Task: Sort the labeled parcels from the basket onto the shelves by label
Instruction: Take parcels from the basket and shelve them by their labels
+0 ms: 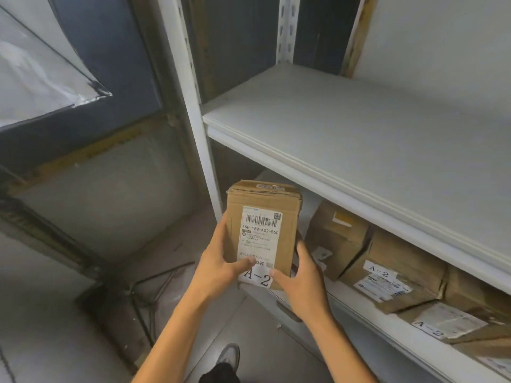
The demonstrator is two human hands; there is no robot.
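Observation:
A brown cardboard parcel [262,225] with a white shipping label and a paper tag reading A-2 is held upright in front of the white shelf unit. My left hand [221,261] grips its left side, thumb across the label's lower edge. My right hand [300,275] holds its lower right corner. The parcel is level with the left end of the lower shelf [367,313], where several cardboard parcels lie, two of them showing A-2 tags [380,270]. The basket is out of view.
The upper shelf board [373,139] holds nothing in the part I see. A white slotted upright [193,106] stands just left of the parcel. A black metal stand [154,288] lies on the grey floor at the left. My shoe [229,355] shows below.

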